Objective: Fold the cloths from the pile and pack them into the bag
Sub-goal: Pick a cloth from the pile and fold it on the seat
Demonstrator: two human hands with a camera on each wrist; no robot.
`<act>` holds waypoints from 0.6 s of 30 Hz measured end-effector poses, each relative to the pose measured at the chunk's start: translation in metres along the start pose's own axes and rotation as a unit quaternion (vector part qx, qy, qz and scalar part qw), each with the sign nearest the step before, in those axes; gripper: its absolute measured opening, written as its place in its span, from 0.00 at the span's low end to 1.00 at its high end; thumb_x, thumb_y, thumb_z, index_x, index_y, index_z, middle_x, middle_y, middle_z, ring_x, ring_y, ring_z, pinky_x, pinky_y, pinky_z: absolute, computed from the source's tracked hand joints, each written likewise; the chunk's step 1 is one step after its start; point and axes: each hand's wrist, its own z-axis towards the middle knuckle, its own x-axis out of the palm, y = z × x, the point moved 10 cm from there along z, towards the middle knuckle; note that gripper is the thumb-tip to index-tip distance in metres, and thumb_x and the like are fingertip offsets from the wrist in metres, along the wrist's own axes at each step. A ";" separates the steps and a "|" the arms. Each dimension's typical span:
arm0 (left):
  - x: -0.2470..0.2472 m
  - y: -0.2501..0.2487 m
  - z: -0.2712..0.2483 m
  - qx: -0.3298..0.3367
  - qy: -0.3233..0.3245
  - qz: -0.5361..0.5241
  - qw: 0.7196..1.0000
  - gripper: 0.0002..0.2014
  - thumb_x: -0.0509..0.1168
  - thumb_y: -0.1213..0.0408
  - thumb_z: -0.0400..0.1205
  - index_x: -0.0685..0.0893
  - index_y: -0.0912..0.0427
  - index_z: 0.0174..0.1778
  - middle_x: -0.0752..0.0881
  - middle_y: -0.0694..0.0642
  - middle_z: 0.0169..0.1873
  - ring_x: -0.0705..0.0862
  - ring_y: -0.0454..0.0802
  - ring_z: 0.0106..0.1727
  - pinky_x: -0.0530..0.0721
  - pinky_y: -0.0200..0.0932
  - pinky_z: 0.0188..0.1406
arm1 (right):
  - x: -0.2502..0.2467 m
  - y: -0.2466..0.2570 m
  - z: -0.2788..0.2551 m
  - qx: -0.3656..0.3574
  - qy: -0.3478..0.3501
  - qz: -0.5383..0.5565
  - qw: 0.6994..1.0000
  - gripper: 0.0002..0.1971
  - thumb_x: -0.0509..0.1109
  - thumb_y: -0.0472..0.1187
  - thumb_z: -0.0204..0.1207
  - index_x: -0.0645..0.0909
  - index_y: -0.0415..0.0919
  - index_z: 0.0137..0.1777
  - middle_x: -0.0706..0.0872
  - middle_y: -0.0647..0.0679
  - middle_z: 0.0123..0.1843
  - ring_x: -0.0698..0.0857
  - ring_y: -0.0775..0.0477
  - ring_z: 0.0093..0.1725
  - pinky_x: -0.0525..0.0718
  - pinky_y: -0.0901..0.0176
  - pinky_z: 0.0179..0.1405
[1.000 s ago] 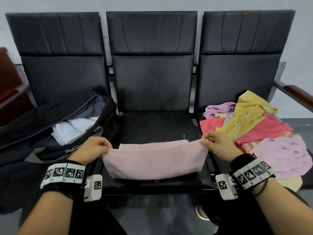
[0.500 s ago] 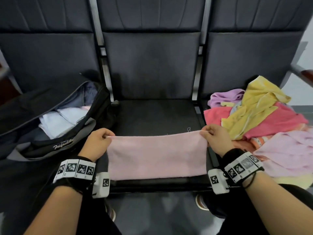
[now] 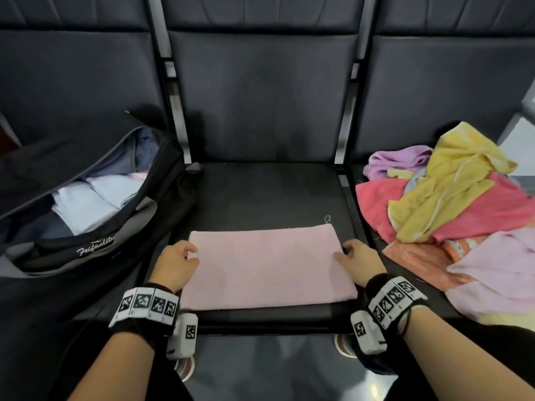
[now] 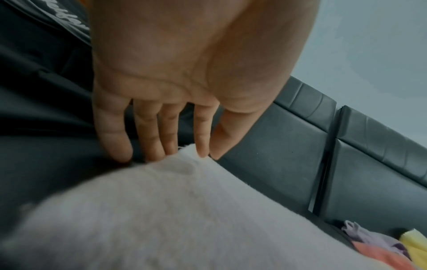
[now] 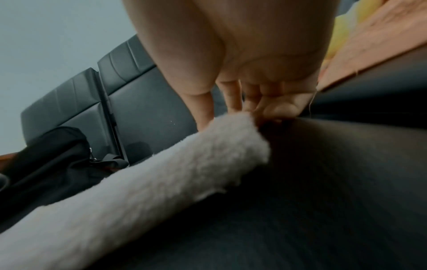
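Note:
A pink cloth (image 3: pixel 266 267) lies folded flat on the front of the middle seat (image 3: pixel 260 192). My left hand (image 3: pixel 176 261) is at its left edge. In the left wrist view the fingers (image 4: pixel 166 142) are straight, with their tips touching the cloth's (image 4: pixel 184 219) corner. My right hand (image 3: pixel 356 259) is at the right edge. There the thumb lies on top and the curled fingers (image 5: pixel 265 107) pinch the cloth's (image 5: pixel 150 182) end. The black bag (image 3: pixel 95 247) lies open on the left seat. The pile of cloths (image 3: pixel 451 198) covers the right seat.
Folded white cloths (image 3: pixel 86 198) lie inside the bag. The pile holds yellow, red, purple, orange and pale pink cloths. The seat backs rise behind all three seats. My shoes show on the floor below the seat's front edge.
The pink cloth, held stretched in the air between both hands, has come down flat onto the middle seat. My left hand has let go of its pinch. The head camera has tilted downward.

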 end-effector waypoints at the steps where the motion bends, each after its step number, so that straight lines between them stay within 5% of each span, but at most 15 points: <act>1: 0.004 0.004 -0.005 -0.006 0.014 0.015 1.000 0.09 0.69 0.70 0.78 0.87 0.54 0.50 0.83 0.61 0.50 0.83 0.59 0.50 0.79 0.47 0.50 | 0.003 -0.003 -0.003 0.009 0.000 0.001 1.000 0.12 0.72 0.51 0.77 0.80 0.47 0.54 0.84 0.52 0.42 0.83 0.46 0.45 0.75 0.57 0.44; 6: 0.006 0.008 -0.017 -0.025 0.010 0.025 0.999 0.09 0.67 0.70 0.79 0.88 0.52 0.47 0.82 0.63 0.54 0.84 0.62 0.52 0.82 0.49 0.55 | 0.006 -0.001 -0.011 0.028 0.006 -0.004 1.000 0.11 0.75 0.49 0.74 0.77 0.48 0.37 0.82 0.53 0.35 0.82 0.46 0.39 0.73 0.56 0.37; 11: 0.005 0.007 -0.024 -0.014 0.009 0.012 1.000 0.12 0.66 0.73 0.78 0.91 0.58 0.51 0.85 0.64 0.54 0.84 0.60 0.51 0.80 0.45 0.54 | -0.003 0.002 -0.021 0.016 -0.010 0.028 0.999 0.13 0.75 0.43 0.74 0.75 0.44 0.32 0.81 0.50 0.31 0.78 0.50 0.33 0.69 0.59 0.29; 15: 0.017 -0.001 -0.029 0.003 0.036 0.017 0.999 0.13 0.66 0.70 0.79 0.91 0.54 0.55 0.84 0.56 0.51 0.81 0.52 0.50 0.76 0.39 0.54 | -0.022 -0.011 -0.026 0.051 -0.039 0.163 0.984 0.11 0.74 0.34 0.73 0.79 0.39 0.31 0.82 0.47 0.30 0.80 0.45 0.34 0.73 0.56 0.31; 18: 0.023 -0.007 -0.032 0.008 0.044 0.022 0.999 0.13 0.67 0.69 0.79 0.91 0.54 0.56 0.84 0.57 0.52 0.82 0.53 0.52 0.78 0.40 0.57 | -0.011 -0.021 -0.035 0.113 0.025 0.254 0.960 0.09 0.72 0.28 0.74 0.83 0.36 0.33 0.83 0.44 0.31 0.80 0.46 0.31 0.74 0.59 0.29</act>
